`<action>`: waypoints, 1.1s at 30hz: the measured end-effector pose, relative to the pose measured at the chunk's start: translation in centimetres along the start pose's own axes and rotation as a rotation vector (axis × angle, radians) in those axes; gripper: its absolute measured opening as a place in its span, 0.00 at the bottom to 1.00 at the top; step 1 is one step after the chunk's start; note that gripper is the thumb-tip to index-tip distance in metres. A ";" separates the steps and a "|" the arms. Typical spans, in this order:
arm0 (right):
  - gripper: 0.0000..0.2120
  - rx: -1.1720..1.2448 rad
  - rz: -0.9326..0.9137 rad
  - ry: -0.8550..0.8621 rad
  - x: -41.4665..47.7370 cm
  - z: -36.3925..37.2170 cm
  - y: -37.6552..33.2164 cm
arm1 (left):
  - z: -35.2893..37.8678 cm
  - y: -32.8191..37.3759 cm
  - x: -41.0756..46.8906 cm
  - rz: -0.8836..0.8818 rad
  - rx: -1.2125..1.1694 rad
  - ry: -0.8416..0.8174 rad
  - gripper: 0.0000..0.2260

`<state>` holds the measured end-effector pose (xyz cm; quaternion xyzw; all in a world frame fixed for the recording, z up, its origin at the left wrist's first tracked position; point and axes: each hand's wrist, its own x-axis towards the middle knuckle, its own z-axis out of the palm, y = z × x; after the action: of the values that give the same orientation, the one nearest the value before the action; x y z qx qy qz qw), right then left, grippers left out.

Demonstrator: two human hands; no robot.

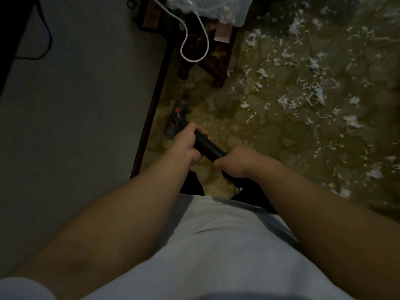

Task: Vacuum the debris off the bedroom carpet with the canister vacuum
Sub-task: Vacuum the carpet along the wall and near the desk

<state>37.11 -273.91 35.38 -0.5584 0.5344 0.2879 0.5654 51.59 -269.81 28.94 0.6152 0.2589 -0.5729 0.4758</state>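
While your left hand [186,144] and right hand [237,162] both clench their fingers [191,129] round the black wand [207,147], what looks like its floor head [175,118] sits beside the bed [75,105], with white scraps [303,87] all over the carpet [270,131].

Just 1 head-worn cam, aimed steeply down and forward; shirt [216,245] close at 6 o'clock, carpet [281,135] toward 1 o'clock.

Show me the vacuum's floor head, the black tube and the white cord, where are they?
floor head [176,118]: head view, middle of its dark top.
black tube [208,146]: head view, its bare middle stretch.
white cord [193,61]: head view, bottom of its hanging loop.
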 end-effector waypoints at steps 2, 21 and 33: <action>0.18 0.023 -0.012 0.007 1.7 0.7 -2.6 | -1.0 2.9 1.1 0.012 0.034 0.005 0.09; 0.18 0.208 0.093 0.060 5.7 1.2 -3.1 | 2.6 5.8 4.5 -0.130 0.308 -0.033 0.05; 0.14 0.161 0.174 0.003 -4.6 -4.0 12.7 | 10.0 -11.2 -2.9 -0.201 0.337 -0.088 0.07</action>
<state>23.00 -273.71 36.33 -0.4631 0.6031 0.2913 0.5806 36.71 -273.28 29.58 0.6314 0.1985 -0.6792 0.3173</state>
